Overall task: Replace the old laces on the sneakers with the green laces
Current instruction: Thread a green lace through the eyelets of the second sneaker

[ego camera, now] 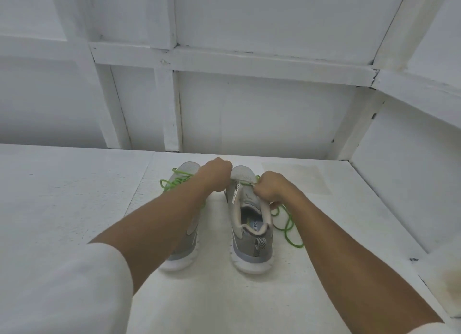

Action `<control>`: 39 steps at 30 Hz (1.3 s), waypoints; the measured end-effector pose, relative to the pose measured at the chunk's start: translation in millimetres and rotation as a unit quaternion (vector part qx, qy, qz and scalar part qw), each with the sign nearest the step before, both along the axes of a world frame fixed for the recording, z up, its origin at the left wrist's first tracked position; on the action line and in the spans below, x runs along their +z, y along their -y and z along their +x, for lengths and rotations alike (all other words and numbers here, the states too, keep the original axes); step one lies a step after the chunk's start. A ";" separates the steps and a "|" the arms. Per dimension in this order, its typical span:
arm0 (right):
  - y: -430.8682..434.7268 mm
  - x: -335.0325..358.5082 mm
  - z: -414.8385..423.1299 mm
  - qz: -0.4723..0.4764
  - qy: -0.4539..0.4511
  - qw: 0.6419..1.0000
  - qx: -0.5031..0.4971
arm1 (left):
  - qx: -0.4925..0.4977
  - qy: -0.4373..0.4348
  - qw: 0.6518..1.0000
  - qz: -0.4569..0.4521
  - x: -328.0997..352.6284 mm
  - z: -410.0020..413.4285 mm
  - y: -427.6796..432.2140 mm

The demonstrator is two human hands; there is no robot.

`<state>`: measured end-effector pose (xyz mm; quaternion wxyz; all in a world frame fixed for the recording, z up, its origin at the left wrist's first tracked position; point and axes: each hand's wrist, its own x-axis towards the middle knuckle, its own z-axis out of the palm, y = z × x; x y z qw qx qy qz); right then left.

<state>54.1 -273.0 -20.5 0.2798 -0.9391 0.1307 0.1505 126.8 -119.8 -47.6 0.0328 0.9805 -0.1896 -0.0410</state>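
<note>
Two-handed threading near the toe of the right sneaker (252, 234), standing on the worktop (74, 196) beside the left sneaker (185, 256). Right hand (270, 186) fingers (259, 190) curled, pinching the green lace (289, 224) at that toe's edge; left hand (215, 175) curled opposite, grasp hidden. Likely next: pulling ends even, crossing heelward.

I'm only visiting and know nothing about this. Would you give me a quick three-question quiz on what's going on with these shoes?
1. True or false: the right hand pinches a green lace.
2. The right sneaker has its heel toward: A the wall; B the person; C the other shoe.
3. Fill in: the left sneaker is partly hidden by the person's left ___.

Key: 1 true; 2 B; 3 arm.
</note>
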 end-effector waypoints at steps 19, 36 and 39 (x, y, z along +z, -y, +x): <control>-7.1 -12.3 -5.4 0.047 0.062 0.997 -0.021 | 0.058 0.010 0.997 -0.057 3.2 -1.9 -15.9; -10.8 -13.1 -7.2 -0.003 0.086 0.995 -0.048 | 0.034 0.067 0.979 -0.189 143.9 22.4 -40.0; -9.1 -13.4 -7.2 0.014 0.081 0.995 -0.053 | 0.081 -0.062 0.955 -0.279 128.6 18.0 -22.2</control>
